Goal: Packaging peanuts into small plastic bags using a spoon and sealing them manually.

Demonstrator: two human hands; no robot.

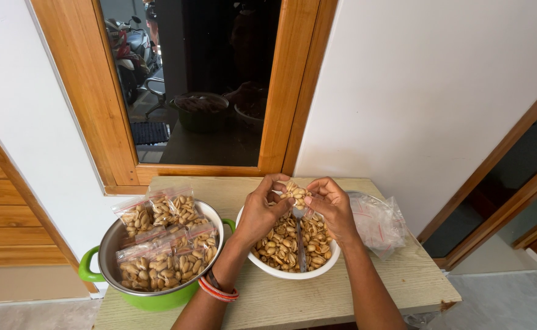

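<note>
View from above of 2 bare hands working over a small wooden counter (293, 299) set against a white wall below a wood-framed window. The left hand (262, 211) and the right hand (331, 205) meet above 1 white bowl (280, 269), each grip pinched on the top of 1 small clear bag of peanuts (296, 193), held between the fingertips of both hands just over the bowl. The bowl is full of loose shelled peanuts (277, 244), and 1 metal spoon (299, 241) stands in them, handle toward the person. The left wrist wears a stack of red and white bangles (217, 289).

To the left of the bowl, just beside it, sits 1 green pot (152, 299) with a steel inside and 2 green handles. It holds filled, sealed bags of peanuts (158, 235); about 6 can be made out, though the pile hides the exact count. To the right of the bowl lies 1 loose heap of empty clear plastic bags (378, 223).
</note>
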